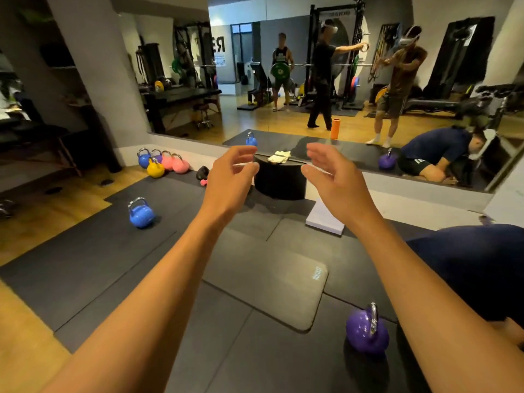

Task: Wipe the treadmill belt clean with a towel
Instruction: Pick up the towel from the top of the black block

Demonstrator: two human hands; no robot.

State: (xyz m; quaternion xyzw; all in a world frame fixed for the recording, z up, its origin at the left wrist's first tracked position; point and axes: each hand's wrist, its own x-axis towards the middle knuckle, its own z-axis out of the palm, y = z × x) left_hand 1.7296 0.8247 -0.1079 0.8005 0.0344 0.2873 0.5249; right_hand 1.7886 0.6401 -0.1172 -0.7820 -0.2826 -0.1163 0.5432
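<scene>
A folded white towel (pixel 279 157) lies on top of a black round block (pixel 279 180) that stands on the dark floor mats by the mirror wall. My left hand (pixel 229 177) is raised in front of the block's left side, fingers apart and curled, holding nothing. My right hand (pixel 330 177) is raised at the block's right side, fingers spread, also empty. Both hands hover nearer to me than the towel and do not touch it. No treadmill belt is visible in the head view.
A purple kettlebell (pixel 367 331) stands near my right forearm, a blue kettlebell (pixel 141 214) at left, several coloured ones (pixel 167 164) by the wall. A small grey pad (pixel 272 282) and a white block (pixel 326 219) lie on the mats. The mirror (pixel 354 80) shows other people.
</scene>
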